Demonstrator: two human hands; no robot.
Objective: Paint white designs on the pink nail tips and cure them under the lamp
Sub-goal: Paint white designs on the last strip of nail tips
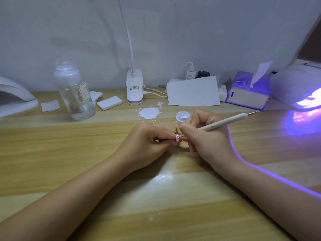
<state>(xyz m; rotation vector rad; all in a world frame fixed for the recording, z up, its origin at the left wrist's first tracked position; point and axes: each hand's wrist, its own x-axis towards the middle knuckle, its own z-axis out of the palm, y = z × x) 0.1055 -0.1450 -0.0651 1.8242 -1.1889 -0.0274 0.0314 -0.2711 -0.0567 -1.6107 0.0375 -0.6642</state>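
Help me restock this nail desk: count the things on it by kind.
Curing lamps: 2
Clear bottle: 1
Paint jar: 1
Dotting pen: 1
Pink nail tip: 1
Tissue box: 1
Clip lamp: 1
Total: 8

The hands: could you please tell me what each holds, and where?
Left hand pinches the pink nail tip at its fingertips; right hand grips the slim white dotting pen near its lower end.

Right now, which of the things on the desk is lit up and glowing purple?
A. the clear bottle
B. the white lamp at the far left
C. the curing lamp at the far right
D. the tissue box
C: the curing lamp at the far right throws violet light from its opening onto the table, while the white lamp at the far left looks dark.
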